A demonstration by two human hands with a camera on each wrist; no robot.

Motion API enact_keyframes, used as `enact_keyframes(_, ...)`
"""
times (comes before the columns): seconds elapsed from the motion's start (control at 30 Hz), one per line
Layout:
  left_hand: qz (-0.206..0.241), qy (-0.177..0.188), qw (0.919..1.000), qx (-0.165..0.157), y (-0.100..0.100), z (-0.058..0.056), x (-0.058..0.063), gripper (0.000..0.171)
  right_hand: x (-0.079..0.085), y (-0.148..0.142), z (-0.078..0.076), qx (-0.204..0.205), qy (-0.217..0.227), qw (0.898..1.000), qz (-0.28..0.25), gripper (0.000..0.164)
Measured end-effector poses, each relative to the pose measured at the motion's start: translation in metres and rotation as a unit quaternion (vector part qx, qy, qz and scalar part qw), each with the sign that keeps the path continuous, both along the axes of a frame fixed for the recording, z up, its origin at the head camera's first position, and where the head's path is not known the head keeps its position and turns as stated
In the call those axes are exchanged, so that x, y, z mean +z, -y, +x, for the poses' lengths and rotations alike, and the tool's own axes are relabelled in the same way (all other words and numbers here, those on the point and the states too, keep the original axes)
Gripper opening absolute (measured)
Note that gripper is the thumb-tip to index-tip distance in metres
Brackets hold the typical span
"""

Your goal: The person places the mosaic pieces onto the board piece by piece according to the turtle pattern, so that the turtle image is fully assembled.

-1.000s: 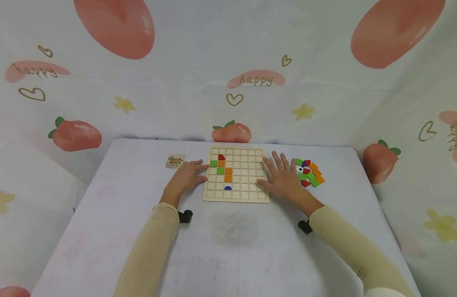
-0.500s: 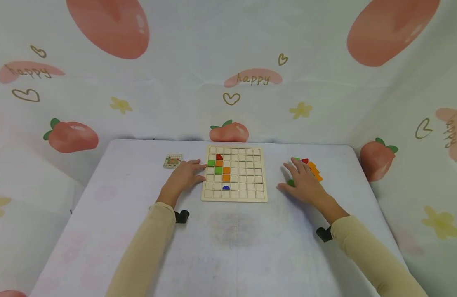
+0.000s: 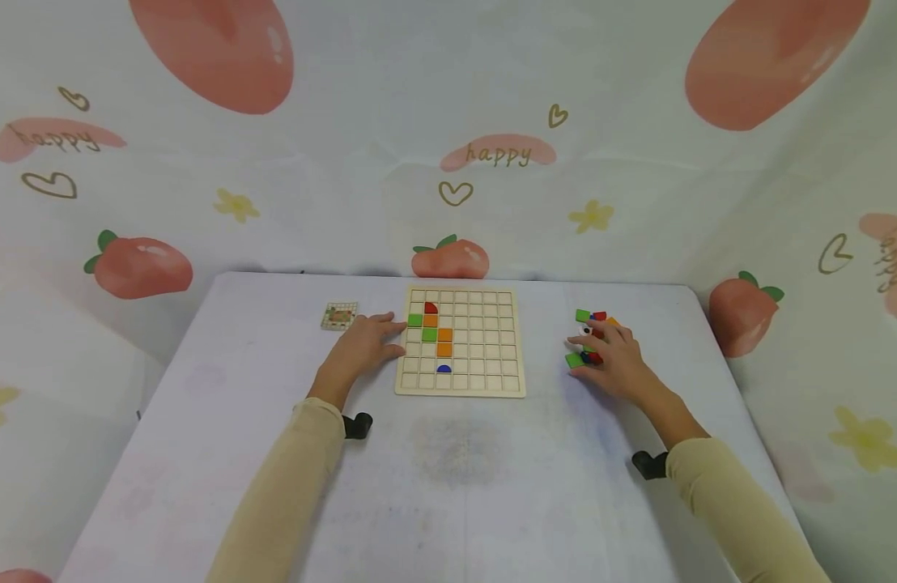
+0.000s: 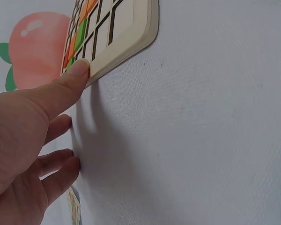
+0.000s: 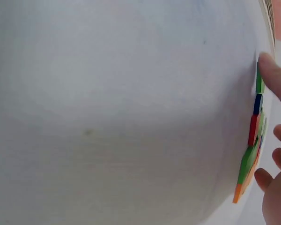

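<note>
Head view has the gridded board (image 3: 485, 352) flat on the white surface (image 3: 274, 356), a few coloured pieces (image 3: 444, 350) in its squares and a loose pile of tiles (image 3: 595, 357) apart from it on the right. From where I stand the board looks like thin wood: light, stiff, likely to slide, so best steadied at its rim, where the left hand (image 3: 357, 350) rests, loosely spread, thumb touching the edge and nothing pinched. The tiles look light and hard too, perhaps a bit slippery, and so thin they'd offer little grip lying flat; I'd take each by opposite sides. The right hand (image 3: 614, 364) is at the pile, fingers loosely bent and apart, thumb against a green tile (image 5: 260, 78); I can't tell whether the forefinger bears on it from the far side. That hand hides much of the pile from above, and from its own wrist the tiles show nearly edge-on, the hand itself cut off. Left wrist view loses most of the board, and the small picture card (image 3: 339, 317) is only a sliver there; its print is too small to make out.
</note>
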State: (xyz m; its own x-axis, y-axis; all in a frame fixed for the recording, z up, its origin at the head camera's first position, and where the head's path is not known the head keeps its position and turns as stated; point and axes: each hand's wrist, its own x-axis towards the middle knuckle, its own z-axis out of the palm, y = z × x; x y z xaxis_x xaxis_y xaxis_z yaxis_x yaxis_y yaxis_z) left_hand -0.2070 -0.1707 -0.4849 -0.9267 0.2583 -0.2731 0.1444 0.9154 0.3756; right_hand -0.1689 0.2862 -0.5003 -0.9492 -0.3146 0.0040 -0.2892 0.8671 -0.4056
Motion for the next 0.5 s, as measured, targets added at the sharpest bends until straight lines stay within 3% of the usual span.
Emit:
enact_keyframes(0.23, -0.003, -0.001, 1.0, 0.007, -0.0024, 0.0011, 0.001, 0.061, -0.0036, -0.0003, 0.0044, 0.01, -0.032, 0.999, -0.027, 0.03)
enact_keyframes(0.5, -0.002, -0.016, 0.9999, 0.003, -0.0018, 0.0015, -0.0037, 0.061, -0.0066, 0.0053, 0.0054, 0.0, -0.041, 0.998, -0.038, 0.026)
